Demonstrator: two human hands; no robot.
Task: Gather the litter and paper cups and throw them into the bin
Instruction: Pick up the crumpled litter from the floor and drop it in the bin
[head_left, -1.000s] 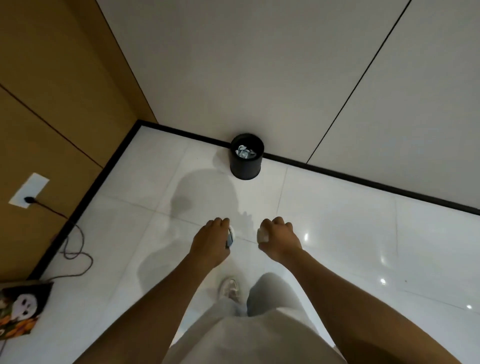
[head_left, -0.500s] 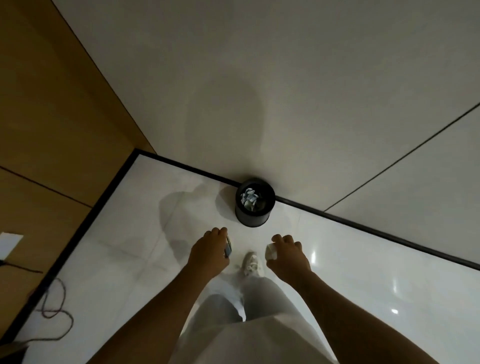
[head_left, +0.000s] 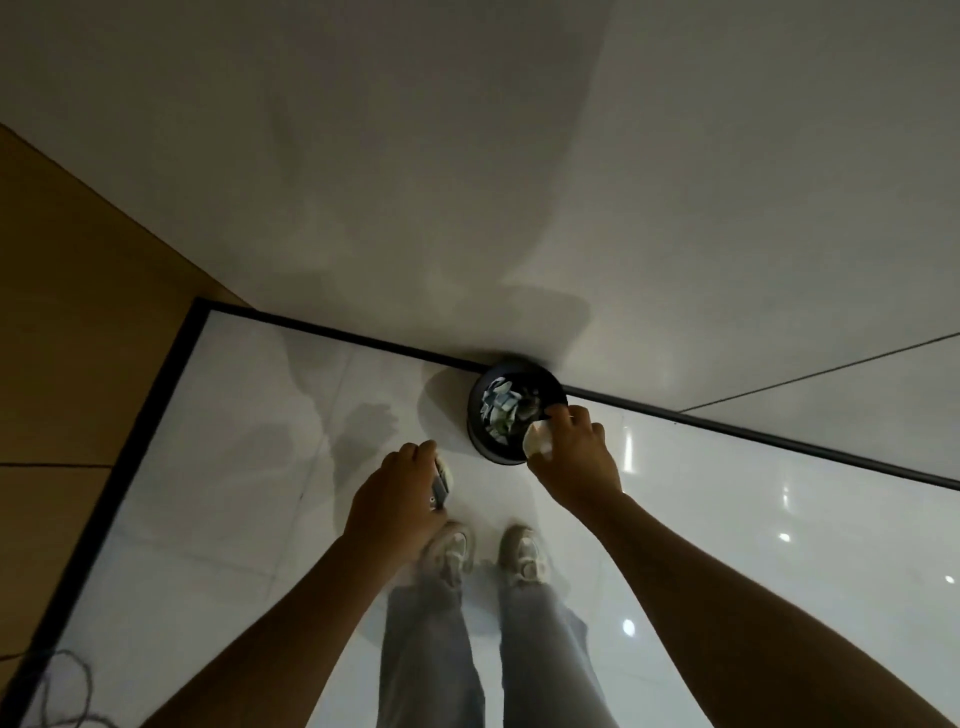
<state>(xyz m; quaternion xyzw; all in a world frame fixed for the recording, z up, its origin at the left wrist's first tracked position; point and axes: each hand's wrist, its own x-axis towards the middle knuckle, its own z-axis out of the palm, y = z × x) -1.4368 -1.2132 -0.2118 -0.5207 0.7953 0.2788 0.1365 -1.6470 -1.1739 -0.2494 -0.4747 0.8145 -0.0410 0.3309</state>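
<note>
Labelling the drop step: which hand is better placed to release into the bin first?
Right. The right hand holds white crumpled paper over the near rim of the bin, so opening should drop it in. The left hand grips its litter short of the bin, over the floor.

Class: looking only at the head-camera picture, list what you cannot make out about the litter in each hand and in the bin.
- Head view: crumpled white paper, mostly hidden by right hand.
- Head view: small flat litter, covered by left hand; kind unclear.
- Head view: round black bin, contents too dim and small.
</note>
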